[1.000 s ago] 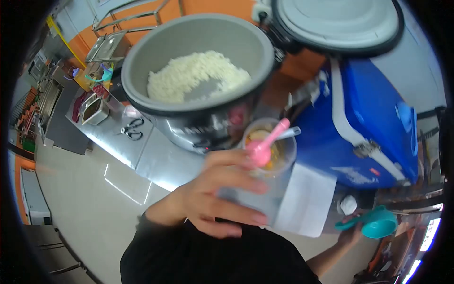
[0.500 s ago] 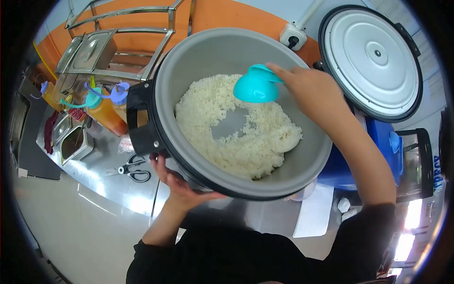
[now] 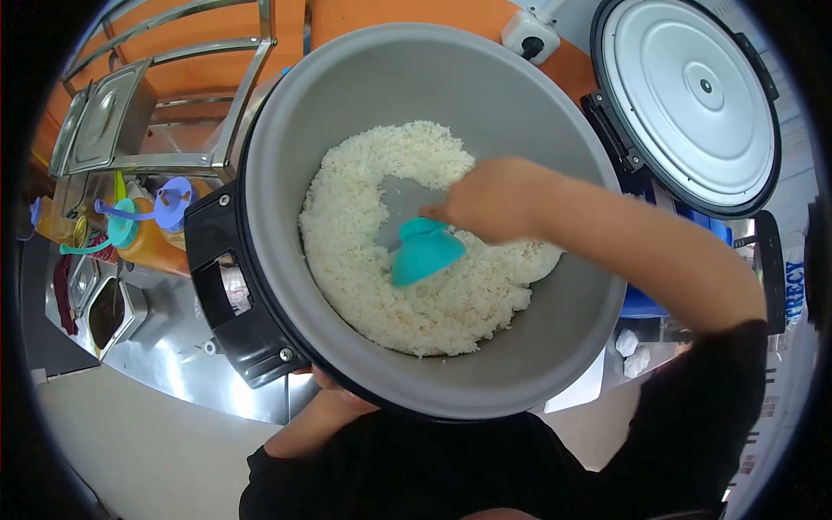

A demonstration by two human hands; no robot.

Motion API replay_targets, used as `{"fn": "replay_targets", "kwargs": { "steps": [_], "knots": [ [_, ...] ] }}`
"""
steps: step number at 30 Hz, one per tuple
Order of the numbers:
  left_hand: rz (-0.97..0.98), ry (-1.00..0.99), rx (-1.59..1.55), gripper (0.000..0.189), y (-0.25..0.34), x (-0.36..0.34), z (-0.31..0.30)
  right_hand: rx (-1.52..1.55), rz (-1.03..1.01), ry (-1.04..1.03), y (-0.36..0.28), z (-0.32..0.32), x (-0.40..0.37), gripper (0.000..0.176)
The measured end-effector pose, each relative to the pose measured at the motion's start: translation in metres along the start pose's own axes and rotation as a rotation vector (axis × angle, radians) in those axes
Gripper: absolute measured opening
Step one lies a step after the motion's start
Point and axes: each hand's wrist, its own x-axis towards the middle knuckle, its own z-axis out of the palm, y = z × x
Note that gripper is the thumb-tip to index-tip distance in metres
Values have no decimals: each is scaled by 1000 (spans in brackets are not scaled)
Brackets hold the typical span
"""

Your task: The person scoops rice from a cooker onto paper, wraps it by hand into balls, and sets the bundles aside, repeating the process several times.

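A large rice cooker [image 3: 286, 182] with a grey inner pot is tilted toward me. Cooked white rice [image 3: 347, 260] lies round the pot's bottom, with a bare grey patch in the middle. My right hand [image 3: 498, 201] is closed round the handle of a teal rice scoop [image 3: 429, 253], whose bowl presses at the rice beside that patch. Beneath the cooker's near-left rim, my left hand [image 3: 340, 394] props up its underside; most of its fingers are hidden by the cooker.
The cooker's round lid [image 3: 685, 95] stands raised at the right. A black side handle [image 3: 230, 295] juts out left. Sauce bottles [image 3: 152, 243] and a metal container [image 3: 117, 312] stand on the steel counter [image 3: 182, 347]. Behind are a metal rack [image 3: 195, 163] and a plug socket [image 3: 530, 36].
My right hand has lowered the scoop from above the pot down to the rice, toward me. The cooker has tilted further toward me, and now hides more of my left hand and the scissors.
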Motion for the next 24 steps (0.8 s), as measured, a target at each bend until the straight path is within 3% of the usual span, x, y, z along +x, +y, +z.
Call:
{"fn": "replay_targets", "kwargs": {
  "steps": [2,4,5,7,8,10,13,18,20,22,24],
  "knots": [
    [22,-31,-29,72,2,4,-4,-47,206,-116,7,-15,-21,50],
    [17,-72,-90,70,5,6,-8,-131,252,220,18,-40,-66,46],
    [12,-92,-124,70,8,7,-9,-124,244,206,12,-55,-71,46],
    [-12,-146,-213,68,11,10,-12,-98,432,-437,-10,-71,-81,45],
    [-26,-172,-266,67,13,11,-14,-97,432,-445,-20,-63,-85,45],
    [-103,-240,-422,66,17,14,-18,-176,144,-279,-35,-34,-89,47],
    [-388,-417,-817,63,24,23,-27,-82,125,-230,-41,-9,-72,49],
    [-1030,-707,-1487,59,33,35,-26,-47,180,-160,-32,4,-47,59],
    [-1153,-740,-1599,58,36,36,-25,-56,173,-110,-24,0,-45,59],
    [-1232,-750,-1639,56,37,35,-26,-160,396,5,-17,-10,-46,54],
    [-1273,-748,-1631,55,34,35,-29,-252,383,252,3,-39,-66,48]
  ]
}}
